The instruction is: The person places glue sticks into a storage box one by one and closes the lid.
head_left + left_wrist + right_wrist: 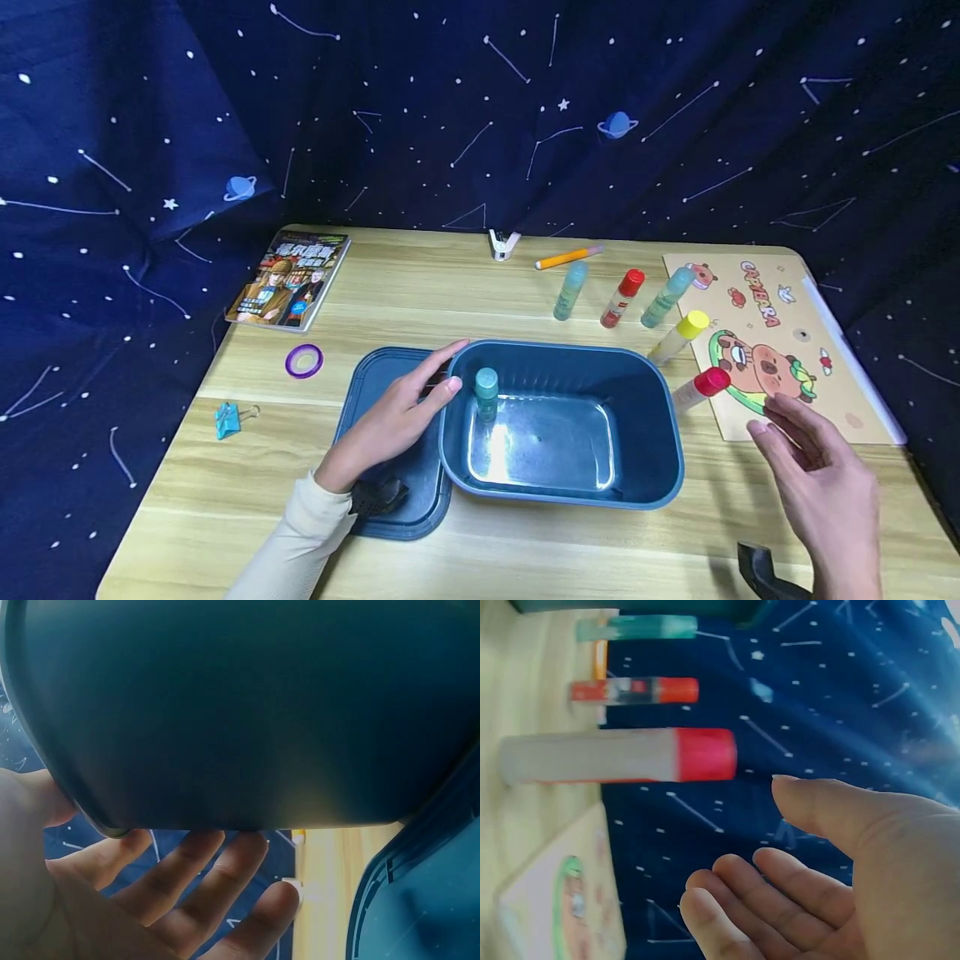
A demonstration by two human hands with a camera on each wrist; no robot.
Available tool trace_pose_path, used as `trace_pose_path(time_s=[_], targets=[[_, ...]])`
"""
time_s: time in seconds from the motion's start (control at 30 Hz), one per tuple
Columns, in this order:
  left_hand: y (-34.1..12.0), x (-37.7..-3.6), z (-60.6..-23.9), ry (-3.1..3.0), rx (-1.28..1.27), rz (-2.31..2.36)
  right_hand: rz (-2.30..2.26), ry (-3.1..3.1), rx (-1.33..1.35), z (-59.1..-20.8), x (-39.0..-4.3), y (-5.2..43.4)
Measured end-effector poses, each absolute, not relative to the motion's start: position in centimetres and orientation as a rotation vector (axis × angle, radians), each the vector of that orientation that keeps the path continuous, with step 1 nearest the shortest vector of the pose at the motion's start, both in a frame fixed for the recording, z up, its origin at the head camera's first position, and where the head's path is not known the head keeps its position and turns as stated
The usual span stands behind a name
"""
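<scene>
A dark blue plastic box [562, 497] stands on the table with one teal glue stick [487, 396] upright inside it. At its left back corner my left hand [401, 412] grips the box, thumb at the rim and fingers along the outer wall. My right hand [821, 475] hovers right of the box, fingers loosely bent and apart, holding nothing. Nearest to it is a white glue stick with a pinkish-red cap [711, 382]; the right wrist view shows this glue stick [622, 756] upright, just beyond the thumb tip.
Behind the box stand a yellow-capped glue stick [678, 337], a red one [622, 298] and two teal ones [572, 290]. A capybara folder [780, 333] lies right. Left are the lid [420, 500], a tape roll [303, 361], a binder clip [227, 420] and a book [288, 283].
</scene>
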State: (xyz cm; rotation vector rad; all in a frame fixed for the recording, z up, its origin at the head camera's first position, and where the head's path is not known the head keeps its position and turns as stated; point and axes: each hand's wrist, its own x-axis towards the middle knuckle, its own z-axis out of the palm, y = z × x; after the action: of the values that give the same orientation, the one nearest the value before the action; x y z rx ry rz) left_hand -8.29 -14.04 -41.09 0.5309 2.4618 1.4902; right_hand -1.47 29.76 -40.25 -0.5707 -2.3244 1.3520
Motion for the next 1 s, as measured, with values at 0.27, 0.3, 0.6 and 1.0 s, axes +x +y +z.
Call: trace_pose_path(time_s=[0.27, 0.3, 0.6, 1.0], targets=[[-14.2, -8.3, -41.1, 2.454, 0.536, 1.496, 1.352, -2.451, -0.372, -42.0, -4.5, 28.5], [-14.2, -8.3, -41.1, 2.454, 0.534, 1.497, 1.334, -2.465, -0.351, -42.1, -4.9, 28.4], [-14.2, -8.3, -41.1, 2.452, 0.529, 1.503, 1.211, -2.517, -0.301, -42.1, -6.1, 27.8], [-14.2, -8.3, -41.1, 2.440, 0.525, 1.505, 1.161, -2.439, -0.265, -37.0, -5.9, 27.7]])
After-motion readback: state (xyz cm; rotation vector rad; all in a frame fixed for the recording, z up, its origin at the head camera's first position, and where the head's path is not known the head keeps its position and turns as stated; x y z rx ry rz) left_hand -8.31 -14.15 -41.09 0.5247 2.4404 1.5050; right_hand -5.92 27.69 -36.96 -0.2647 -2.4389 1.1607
